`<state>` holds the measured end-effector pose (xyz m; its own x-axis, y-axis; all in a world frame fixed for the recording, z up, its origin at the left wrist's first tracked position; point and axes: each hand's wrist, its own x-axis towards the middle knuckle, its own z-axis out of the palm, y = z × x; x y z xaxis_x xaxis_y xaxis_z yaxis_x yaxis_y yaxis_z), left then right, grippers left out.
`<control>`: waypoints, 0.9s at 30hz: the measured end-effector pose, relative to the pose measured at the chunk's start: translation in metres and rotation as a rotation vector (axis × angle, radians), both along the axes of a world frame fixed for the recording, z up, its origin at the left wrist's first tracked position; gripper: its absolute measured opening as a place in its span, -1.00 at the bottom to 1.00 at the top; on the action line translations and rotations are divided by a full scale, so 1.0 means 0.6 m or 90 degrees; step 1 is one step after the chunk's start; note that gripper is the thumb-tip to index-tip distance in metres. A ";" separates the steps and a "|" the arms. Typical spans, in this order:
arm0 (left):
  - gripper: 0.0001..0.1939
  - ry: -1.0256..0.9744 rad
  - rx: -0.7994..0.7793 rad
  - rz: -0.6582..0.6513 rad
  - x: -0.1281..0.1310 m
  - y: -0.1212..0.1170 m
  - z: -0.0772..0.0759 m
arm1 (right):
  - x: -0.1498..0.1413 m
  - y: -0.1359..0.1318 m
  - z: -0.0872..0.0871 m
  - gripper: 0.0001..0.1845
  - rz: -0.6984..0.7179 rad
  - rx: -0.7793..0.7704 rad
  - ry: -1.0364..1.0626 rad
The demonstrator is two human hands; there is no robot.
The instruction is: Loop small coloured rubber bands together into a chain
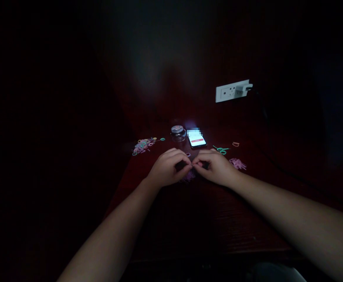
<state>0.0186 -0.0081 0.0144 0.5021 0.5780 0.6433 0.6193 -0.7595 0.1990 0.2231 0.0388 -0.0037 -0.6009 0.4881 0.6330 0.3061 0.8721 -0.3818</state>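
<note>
My left hand [172, 167] and my right hand [214, 166] meet over the dark red table, both closed in a pinch with thumb and forefinger tips together. Whatever lies between the fingertips is too small to make out. Just below them is a small heap of purple bands [189, 176], partly hidden by my hands. A single pale ring [188, 154] lies behind the fingertips. To the right of my right hand is a pile of pink bands [238, 163]. Green bands [221, 150] lie just behind that hand, and an orange band [236, 144] sits farther right.
A mixed pile of coloured bands [143, 145] lies near the table's left edge. Behind my hands stand a clear lidded jar [178, 134] and a lit phone [197, 139]. A wall socket [231, 91] holds a plug, its dark cable running down to the right. The room is very dark.
</note>
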 end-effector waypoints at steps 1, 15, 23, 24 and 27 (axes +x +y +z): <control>-0.93 -0.001 0.003 0.003 0.000 0.000 0.000 | 0.000 0.000 0.000 -0.90 0.001 -0.001 0.000; -0.92 0.011 -0.007 -0.002 -0.003 0.003 -0.002 | -0.001 -0.001 0.001 -0.93 -0.001 -0.015 0.019; -0.92 0.021 -0.001 0.001 -0.003 0.004 -0.002 | 0.000 -0.003 0.005 -0.91 0.015 -0.015 0.016; -0.92 0.022 0.000 0.002 -0.003 0.004 -0.002 | 0.000 -0.003 0.005 -0.91 0.016 -0.015 0.016; -0.91 0.021 -0.002 0.003 -0.004 0.005 -0.002 | 0.000 -0.003 0.006 -0.90 0.018 -0.015 0.016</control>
<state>0.0164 -0.0053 0.0131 0.5206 0.5821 0.6247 0.6293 -0.7560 0.1801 0.2230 0.0367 -0.0004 -0.5988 0.4861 0.6365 0.2720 0.8709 -0.4092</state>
